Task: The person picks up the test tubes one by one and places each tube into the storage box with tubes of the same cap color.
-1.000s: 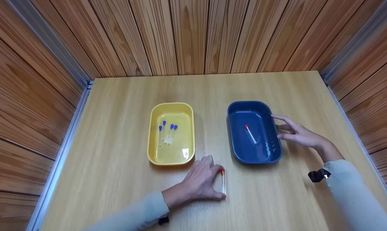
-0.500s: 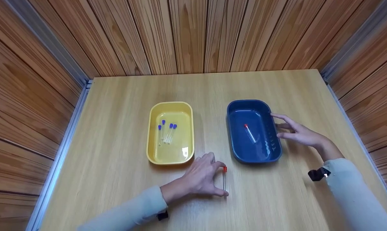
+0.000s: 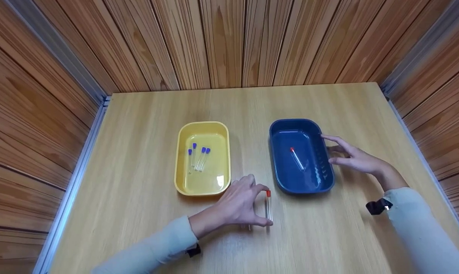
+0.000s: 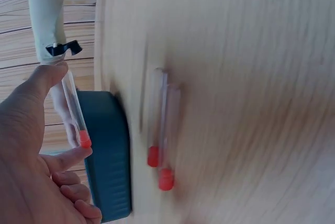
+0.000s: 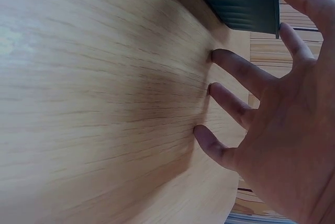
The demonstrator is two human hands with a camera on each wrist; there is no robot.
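Observation:
My left hand pinches a clear test tube with a red cap between thumb and index finger, thumb at the base and index finger at the cap. In the left wrist view the tube is held above the table. Below it, two more red-capped test tubes lie side by side on the wood, mostly hidden by the hand in the head view. My right hand is spread beside the blue tray, thumb and index finger touching its right rim, the other fingertips by the table. One red-capped tube lies inside that tray.
To the left stands a yellow tray holding several tubes with purple caps. Both trays sit on a pale wood table, bounded by wood-plank walls and metal rails.
The left hand has lifted the red-capped tube from the table and shifted it slightly up and to the right. The right hand and both trays have stayed in place.

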